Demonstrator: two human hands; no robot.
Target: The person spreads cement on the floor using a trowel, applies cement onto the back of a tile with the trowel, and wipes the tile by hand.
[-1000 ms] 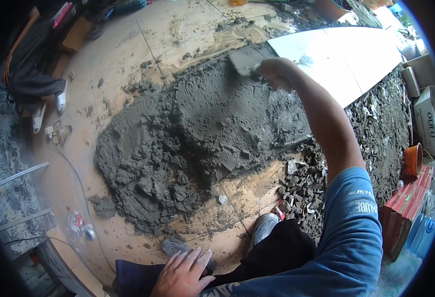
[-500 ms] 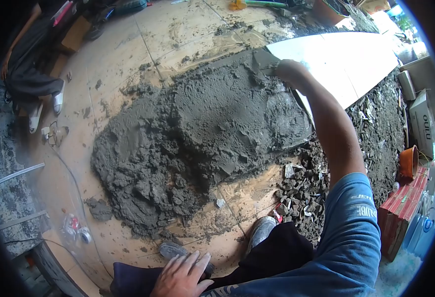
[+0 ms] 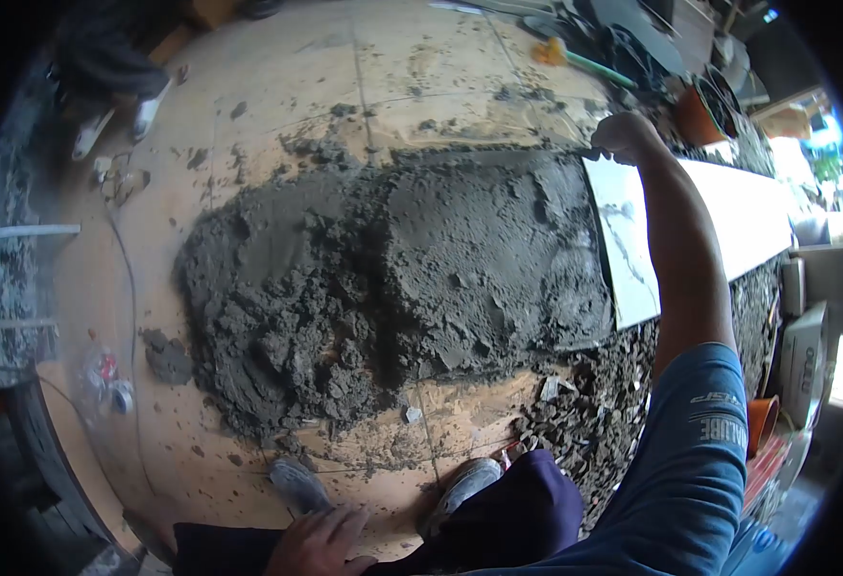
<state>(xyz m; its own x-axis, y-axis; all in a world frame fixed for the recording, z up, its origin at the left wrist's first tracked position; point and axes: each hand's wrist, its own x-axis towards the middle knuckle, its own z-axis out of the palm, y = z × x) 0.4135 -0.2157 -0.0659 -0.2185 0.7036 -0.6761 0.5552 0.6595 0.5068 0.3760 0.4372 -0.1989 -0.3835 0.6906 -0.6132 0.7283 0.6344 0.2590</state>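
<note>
Grey wet mortar (image 3: 479,259) lies spread over the tiled floor, smoother on the right and lumpy on the left. Beyond its far right corner, near the white marbled tile (image 3: 632,254), my right hand (image 3: 629,139) is closed round a trowel. Only a small dark part of the trowel (image 3: 594,154) shows, at the mortar's far edge. My left hand (image 3: 320,540) rests on my leg at the bottom, fingers spread, holding nothing.
Rubble (image 3: 575,413) lies right of my feet. An orange pot (image 3: 701,113) and a green-handled tool (image 3: 594,67) are at the back. A person's feet (image 3: 153,110) show at the upper left. A cable (image 3: 131,288) runs down the left floor.
The view has turned, bringing more of the back right into sight. My right hand has moved to the mortar's far right corner with the trowel. My left hand stays on my leg.
</note>
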